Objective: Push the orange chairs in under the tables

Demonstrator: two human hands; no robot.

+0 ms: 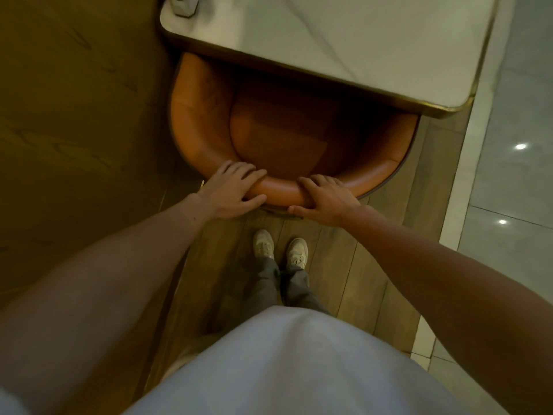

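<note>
An orange leather chair (197,121) with a rounded, padded backrest stands in front of me, its seat partly tucked beneath a white marble table (374,55) with a gold rim. My left hand (230,193) grips the top of the backrest left of centre, fingers curled over the padding. My right hand (326,199) grips the same backrest just to the right, thumb underneath. The front of the seat is hidden under the tabletop.
A wood-panelled wall (74,115) runs close along the chair's left side. A small white object (185,4) sits on the table's far left corner. My shoes (281,250) stand on wooden floorboards; glossy grey tiles (514,175) lie to the right.
</note>
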